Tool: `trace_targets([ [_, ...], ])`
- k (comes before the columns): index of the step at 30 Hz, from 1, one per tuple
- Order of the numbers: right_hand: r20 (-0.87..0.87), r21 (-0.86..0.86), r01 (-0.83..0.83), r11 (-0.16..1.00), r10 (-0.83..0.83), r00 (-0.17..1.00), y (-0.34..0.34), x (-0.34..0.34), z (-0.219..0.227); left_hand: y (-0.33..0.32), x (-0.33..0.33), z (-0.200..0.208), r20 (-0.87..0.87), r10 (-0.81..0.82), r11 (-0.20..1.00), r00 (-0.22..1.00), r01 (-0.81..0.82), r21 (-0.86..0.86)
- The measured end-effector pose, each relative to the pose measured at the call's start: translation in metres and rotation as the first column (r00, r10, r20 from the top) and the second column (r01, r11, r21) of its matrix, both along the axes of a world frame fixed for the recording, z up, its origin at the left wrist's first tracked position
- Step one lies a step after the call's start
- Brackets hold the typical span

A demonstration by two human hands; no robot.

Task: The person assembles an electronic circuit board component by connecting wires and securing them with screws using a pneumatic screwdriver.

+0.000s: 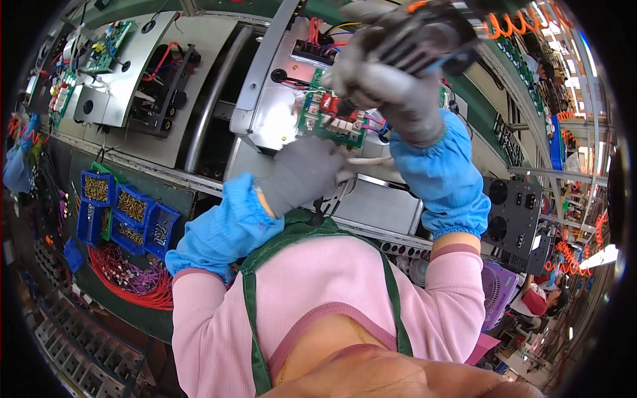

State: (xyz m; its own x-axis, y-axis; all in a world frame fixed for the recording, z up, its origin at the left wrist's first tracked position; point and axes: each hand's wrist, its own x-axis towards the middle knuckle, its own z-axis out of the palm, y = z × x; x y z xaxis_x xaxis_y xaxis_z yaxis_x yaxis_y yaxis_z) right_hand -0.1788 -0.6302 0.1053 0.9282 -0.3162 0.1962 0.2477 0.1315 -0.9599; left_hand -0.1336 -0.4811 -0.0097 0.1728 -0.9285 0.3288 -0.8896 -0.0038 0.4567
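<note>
My right hand [391, 93], in a grey glove, grips a dark power screwdriver [424, 43], slightly blurred. Its tip points down at a green circuit board [308, 118] with red, white and black parts. The board sits inside an open silver metal chassis [269, 123]. At the chassis's near edge, my gloved left hand [305, 171] is closed, its fingertips by a pale cable [371, 160]. Whatever those fingers hold is hidden. Black and white thin leads [338, 198] hang just below them.
Another open metal unit [109, 86] with boards stands to the left, beyond a steel roller [215, 99]. Blue bins of screws [133, 204] and a bundle of red and purple wires [129, 275] lie near left. An orange coiled hose [517, 25] hangs upper right; a purple fan [497, 292] stands lower right.
</note>
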Motion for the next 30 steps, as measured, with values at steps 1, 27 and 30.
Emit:
trace_targets([
  [1,0.179,-0.051,-0.093,0.994,0.101,0.979,-0.011,-0.003,0.005,-0.007,-0.006,0.001,0.052,-0.049,0.998,0.997,0.047,0.051],
  [27,0.535,-0.249,0.072,0.966,0.075,0.841,-0.081,-0.118,0.028,-0.086,-0.070,-0.010,0.315,-0.119,0.911,0.942,-0.023,0.411],
  [30,0.532,-0.119,0.073,0.990,0.001,0.847,-0.084,-0.121,0.019,-0.084,-0.063,-0.015,0.285,-0.187,0.951,0.940,0.101,0.293],
])
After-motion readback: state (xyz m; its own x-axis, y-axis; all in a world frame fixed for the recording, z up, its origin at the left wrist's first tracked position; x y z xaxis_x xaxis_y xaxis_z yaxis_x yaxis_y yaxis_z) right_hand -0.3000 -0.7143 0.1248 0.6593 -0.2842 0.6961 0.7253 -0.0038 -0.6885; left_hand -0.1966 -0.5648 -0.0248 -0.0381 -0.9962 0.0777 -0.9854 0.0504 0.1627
